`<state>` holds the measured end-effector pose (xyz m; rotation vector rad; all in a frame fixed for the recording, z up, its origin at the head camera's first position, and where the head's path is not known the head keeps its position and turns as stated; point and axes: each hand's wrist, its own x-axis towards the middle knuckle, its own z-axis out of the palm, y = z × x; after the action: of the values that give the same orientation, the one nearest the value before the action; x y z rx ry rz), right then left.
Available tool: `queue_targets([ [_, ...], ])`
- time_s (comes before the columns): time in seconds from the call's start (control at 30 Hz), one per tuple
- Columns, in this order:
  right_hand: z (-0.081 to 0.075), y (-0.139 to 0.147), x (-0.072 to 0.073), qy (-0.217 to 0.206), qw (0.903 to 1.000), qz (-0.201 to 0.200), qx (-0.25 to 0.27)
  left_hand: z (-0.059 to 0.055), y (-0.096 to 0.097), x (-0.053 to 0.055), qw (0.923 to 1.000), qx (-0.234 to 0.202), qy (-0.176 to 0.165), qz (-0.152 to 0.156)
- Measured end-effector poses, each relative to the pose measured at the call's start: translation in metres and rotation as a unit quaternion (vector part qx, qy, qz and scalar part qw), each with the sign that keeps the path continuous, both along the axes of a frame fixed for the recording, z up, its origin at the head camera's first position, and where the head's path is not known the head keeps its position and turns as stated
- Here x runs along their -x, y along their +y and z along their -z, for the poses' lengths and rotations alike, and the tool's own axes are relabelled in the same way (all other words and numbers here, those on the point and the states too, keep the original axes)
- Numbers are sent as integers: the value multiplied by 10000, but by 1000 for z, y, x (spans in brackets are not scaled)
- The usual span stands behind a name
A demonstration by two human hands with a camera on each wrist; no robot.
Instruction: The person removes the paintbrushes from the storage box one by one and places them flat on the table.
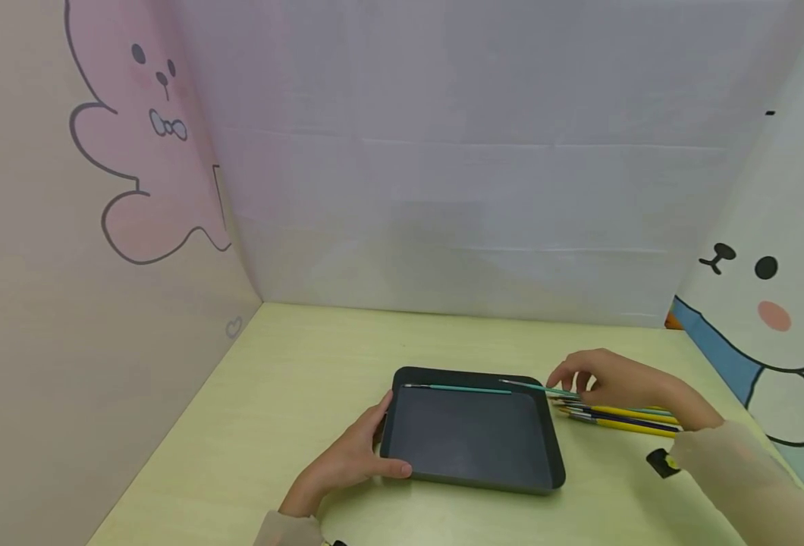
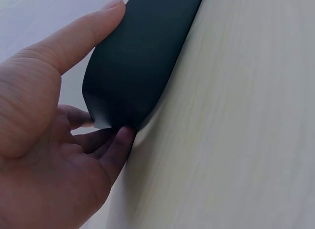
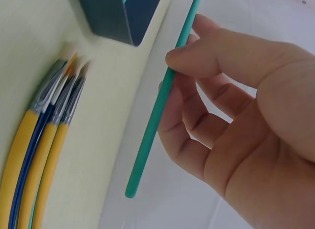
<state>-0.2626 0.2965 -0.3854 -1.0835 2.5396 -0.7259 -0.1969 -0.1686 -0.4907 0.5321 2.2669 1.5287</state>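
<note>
A dark grey rectangular tray (image 1: 470,444) lies on the table, with one thin green paintbrush (image 1: 460,389) along its far side. My left hand (image 1: 349,455) grips the tray's near left corner, thumb over the rim and fingers against the outer wall. In the right wrist view, a second green paintbrush (image 3: 151,125) is pinched between the thumb and fingers of my right hand (image 3: 236,101). From the head view, its tip reaches over the tray's far right corner. Several other paintbrushes (image 1: 627,421), with yellow or dark blue handles, lie right of the tray, just below my right hand.
The pale yellow table (image 1: 306,364) runs back to a white sheet wall (image 1: 456,189). Side walls carry a pink cartoon bear (image 1: 129,152) at left and a white cartoon animal (image 1: 771,326) at right. A small black object (image 1: 661,462) sits at the right sleeve's cuff.
</note>
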Motion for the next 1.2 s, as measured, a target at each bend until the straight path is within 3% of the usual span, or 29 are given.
queue_targets([
  [0.43, 12, 57, -13, 112, 9999, -35, 100, 4, -1, 1, 9999, 119, 52, -51],
  [0.67, 24, 83, -19, -45, 9999, 21, 118, 4, 0, 1, 9999, 124, 72, -67],
  [1.2, 52, 93, -27, 180, 9990, -198, 365, 5, -1, 2, 9998, 186, 60, -82],
])
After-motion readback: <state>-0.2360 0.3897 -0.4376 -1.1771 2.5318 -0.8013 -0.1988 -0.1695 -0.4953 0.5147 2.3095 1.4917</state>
